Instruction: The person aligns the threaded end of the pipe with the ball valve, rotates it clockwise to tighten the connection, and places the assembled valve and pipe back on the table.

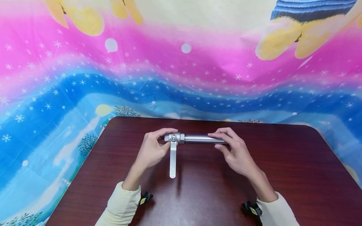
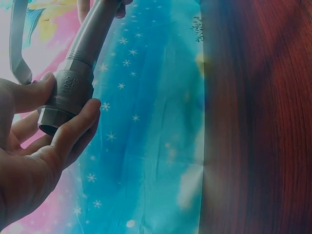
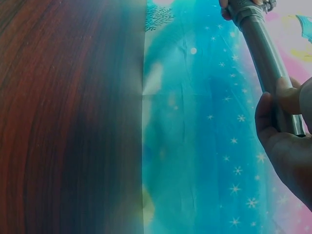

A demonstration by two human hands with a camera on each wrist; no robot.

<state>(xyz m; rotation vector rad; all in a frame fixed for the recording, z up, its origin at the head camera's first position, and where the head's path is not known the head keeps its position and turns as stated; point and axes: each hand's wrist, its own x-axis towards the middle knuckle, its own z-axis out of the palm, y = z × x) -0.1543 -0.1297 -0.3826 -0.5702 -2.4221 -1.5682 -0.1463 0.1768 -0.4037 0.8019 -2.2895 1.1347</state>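
Observation:
A metal ball valve [image 1: 177, 137] with a long flat lever handle [image 1: 173, 161] is joined to a threaded steel pipe [image 1: 196, 138]. Both are held up above the table, the pipe lying level and the lever pointing toward me. My left hand [image 1: 152, 149] grips the valve body between thumb and fingers. In the left wrist view the valve's open hexagonal end [image 2: 52, 119] faces out past the fingers. My right hand [image 1: 236, 153] pinches the pipe near its free end, with thumb below and fingers on top. The right wrist view shows the thumb and fingers round the pipe [image 3: 265, 53].
A dark reddish-brown wooden table [image 1: 203, 194] lies below the hands, with rounded far corners. Behind it hangs a pink and blue cloth [image 1: 181, 72] printed with snowflakes. Black straps with small devices [image 1: 145, 198] sit at both wrists, by the pale sleeves [image 1: 123, 204].

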